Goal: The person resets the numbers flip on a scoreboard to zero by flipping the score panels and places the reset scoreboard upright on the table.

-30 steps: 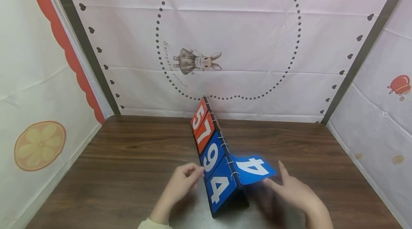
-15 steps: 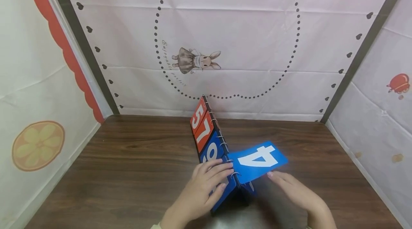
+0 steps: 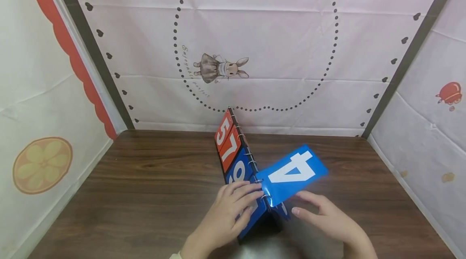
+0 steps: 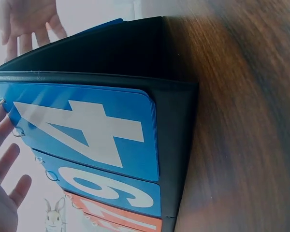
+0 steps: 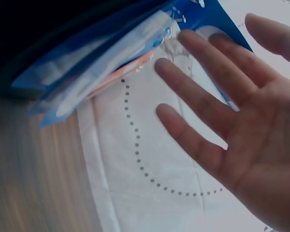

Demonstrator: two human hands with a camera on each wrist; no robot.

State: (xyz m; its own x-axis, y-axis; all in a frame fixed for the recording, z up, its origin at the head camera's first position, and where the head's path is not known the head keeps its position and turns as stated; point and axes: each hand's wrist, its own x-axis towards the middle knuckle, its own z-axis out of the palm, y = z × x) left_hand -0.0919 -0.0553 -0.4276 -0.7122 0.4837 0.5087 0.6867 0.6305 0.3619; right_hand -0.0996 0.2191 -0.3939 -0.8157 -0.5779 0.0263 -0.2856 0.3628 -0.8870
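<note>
Pale cloth is hung on three sides of the work space. The back cloth [image 3: 280, 48] is framed by dark grey bands [image 3: 95, 50] and crossed by horizontal creases. The left cloth [image 3: 40, 101] is edged with a red scalloped border [image 3: 62, 36] and printed with an orange slice [image 3: 43, 165]. Below, the floor of the enclosure is formed by a dark brown, wood-grained table [image 3: 153, 170], whose far edge is met by the back cloth and whose near part is dulled by shadow and a soft sheen.

Near the middle of the table, a black, tent-shaped flip scoreboard [image 4: 176, 130] is stood, one end turned toward the back cloth. Over its left face, close to the ridge, the left hand [image 3: 227, 214] is spread, fingers extended and nothing clasped. Off its right side the right hand [image 3: 333, 218] is held, fingers apart and palm bare; whether the raised card is touched by them cannot be told.

That raised card [image 3: 291, 174], blue with a white 4, is tilted out rightward from the ridge. Blue cards reading 4 and 9 and red cards [image 3: 228, 145] reading 7 and 5 are borne on the left face, hung by metal rings [image 4: 19, 131]. On the back cloth, a sideways rabbit [image 3: 220, 68] is printed.
</note>
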